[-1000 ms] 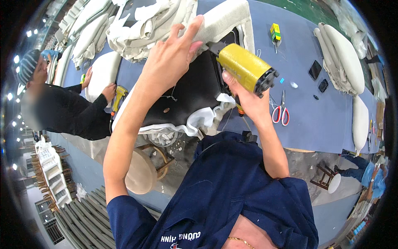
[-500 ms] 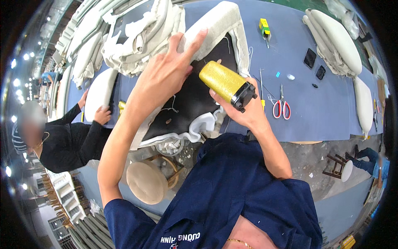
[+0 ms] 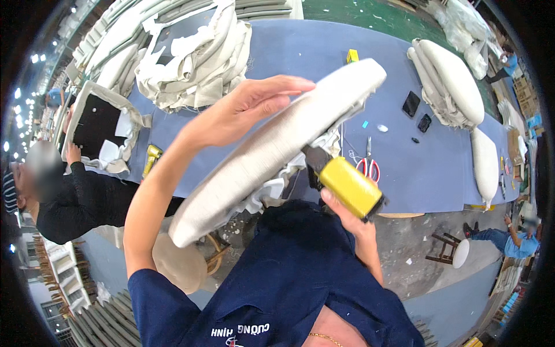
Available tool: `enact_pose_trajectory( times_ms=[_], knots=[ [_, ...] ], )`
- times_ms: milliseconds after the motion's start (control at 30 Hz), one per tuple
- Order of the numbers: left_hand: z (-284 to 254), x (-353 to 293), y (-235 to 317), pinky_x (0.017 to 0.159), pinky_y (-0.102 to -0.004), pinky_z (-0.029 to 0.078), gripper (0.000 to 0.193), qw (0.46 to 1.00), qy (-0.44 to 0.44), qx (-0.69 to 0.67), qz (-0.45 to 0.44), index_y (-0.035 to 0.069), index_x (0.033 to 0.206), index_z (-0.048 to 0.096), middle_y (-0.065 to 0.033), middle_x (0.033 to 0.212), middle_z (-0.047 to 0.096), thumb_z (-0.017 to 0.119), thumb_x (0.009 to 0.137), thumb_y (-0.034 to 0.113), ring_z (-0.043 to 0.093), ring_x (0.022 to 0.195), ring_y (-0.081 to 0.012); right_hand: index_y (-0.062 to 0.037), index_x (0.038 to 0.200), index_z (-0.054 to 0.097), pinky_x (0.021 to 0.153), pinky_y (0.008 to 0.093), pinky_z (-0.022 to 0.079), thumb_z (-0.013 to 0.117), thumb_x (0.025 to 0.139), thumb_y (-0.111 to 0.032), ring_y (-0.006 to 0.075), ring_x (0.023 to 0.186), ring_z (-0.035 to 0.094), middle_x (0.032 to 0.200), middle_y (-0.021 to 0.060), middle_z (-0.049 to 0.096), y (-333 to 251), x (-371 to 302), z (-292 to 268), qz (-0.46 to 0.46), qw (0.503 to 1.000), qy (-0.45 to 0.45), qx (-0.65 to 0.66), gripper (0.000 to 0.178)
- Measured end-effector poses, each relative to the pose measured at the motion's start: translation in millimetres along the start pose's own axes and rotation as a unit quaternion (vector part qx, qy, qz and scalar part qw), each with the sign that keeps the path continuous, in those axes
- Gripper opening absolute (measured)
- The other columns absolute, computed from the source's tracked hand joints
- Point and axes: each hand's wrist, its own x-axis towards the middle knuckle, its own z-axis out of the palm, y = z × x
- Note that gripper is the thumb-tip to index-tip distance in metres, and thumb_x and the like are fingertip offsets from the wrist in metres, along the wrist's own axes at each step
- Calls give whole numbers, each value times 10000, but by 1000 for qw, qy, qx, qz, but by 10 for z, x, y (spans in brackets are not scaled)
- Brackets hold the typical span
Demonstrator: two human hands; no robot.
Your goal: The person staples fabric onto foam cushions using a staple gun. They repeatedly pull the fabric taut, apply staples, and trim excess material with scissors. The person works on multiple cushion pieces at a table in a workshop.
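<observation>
Cream cushion (image 3: 277, 144) on edge, tilted, over near side of blue table (image 3: 439, 185). Probably light, soft outside, stiffer within, not slippery. Better to hold by 2 opposite rims, avoiding loose lining (image 3: 272, 189). Left hand (image 3: 251, 110) stretched wide beside outer face, contact impossible to tell; right hand (image 3: 357, 224) closed around yellow gun-shaped tool (image 3: 350, 186).

Lamps (image 3: 35, 58) glare at left; outer edges bend.

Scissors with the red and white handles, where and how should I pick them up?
Probably by the handle loops, coming from your near right side. The loops face you, the blades point away, and in this view the yellow tool in your right hand crowds them from the lower left.
</observation>
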Motion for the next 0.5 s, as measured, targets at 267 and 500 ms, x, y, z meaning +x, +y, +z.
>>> enact_pose_trajectory(
  times_ms=[267,500],
  knots=[
    [647,179,-214,1243,-353,214,657,944,134,-292,-75,68,1618,292,-106,1642,344,350,1104,473,317,1507,-219,-16,932,741,586,320,504,823,813,-136,248,660,718,770,114,722,-317,247,-346,-60,998,21,-12,188],
    [203,-355,-132,1248,-342,180,714,941,163,-141,-262,38,1631,204,-139,1661,294,249,1111,525,268,1525,-229,-73,984,758,768,340,454,847,781,-153,250,795,676,890,69,739,-303,782,-34,-41,993,-110,1,236]
  ],
)
